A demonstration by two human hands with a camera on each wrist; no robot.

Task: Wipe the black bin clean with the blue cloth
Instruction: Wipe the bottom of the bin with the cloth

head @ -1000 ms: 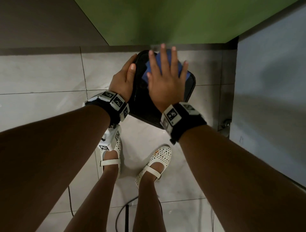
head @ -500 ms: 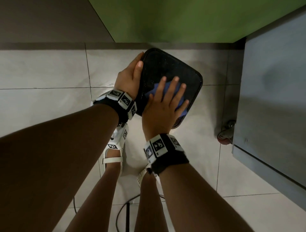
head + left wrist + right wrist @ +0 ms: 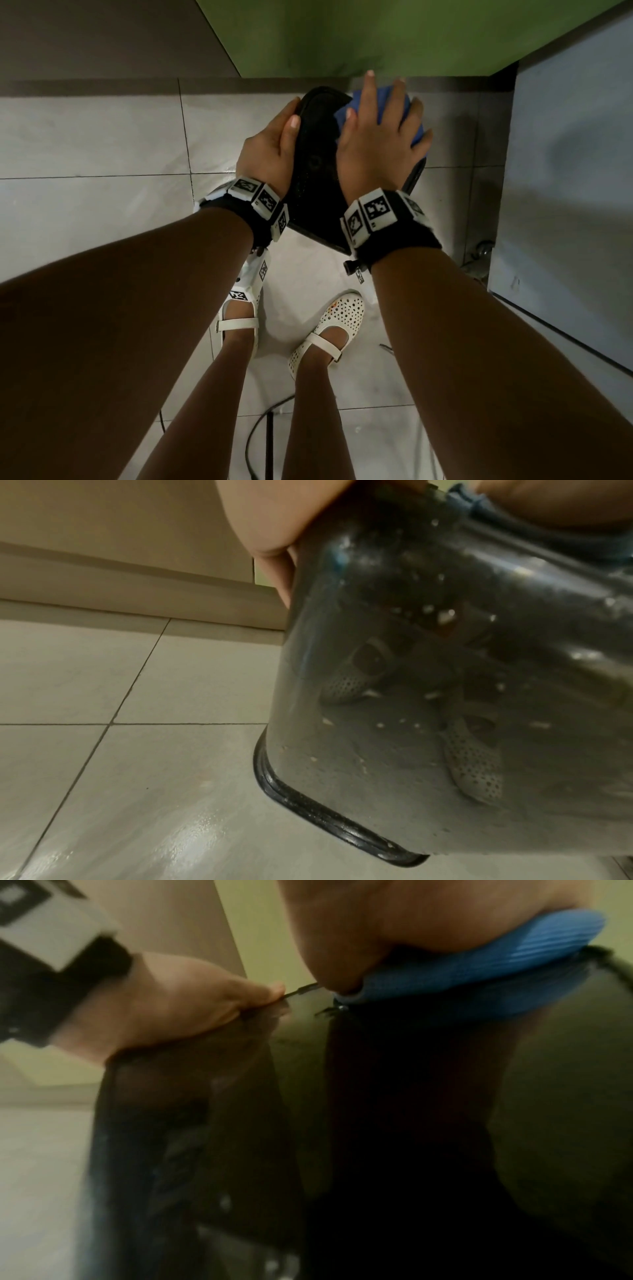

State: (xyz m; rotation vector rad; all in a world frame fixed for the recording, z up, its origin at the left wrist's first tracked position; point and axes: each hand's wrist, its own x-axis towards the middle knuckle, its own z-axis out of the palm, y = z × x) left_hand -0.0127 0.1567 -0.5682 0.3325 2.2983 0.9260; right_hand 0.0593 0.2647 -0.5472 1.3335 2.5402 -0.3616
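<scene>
While my left hand (image 3: 270, 150) curls round the near-left corner of the black bin (image 3: 318, 171), thumb on top, I am in the middle of the wiping step; my right hand (image 3: 376, 137) lies flat, fingers spread and straight, pressing the blue cloth (image 3: 387, 99) onto the bin's upturned surface at its far end; the bin stands on the tiled floor (image 3: 102, 137) in front of my feet, close to the green wall (image 3: 342, 34), tilted, and seems upside down with its rolled rim (image 3: 308, 813) lowest; its long axis runs up from the floor, leaning. Next, I judge, comes a firm stroke back toward me, then the speckled side wall (image 3: 445, 696); the left hand's grip must steady the tilt.
</scene>
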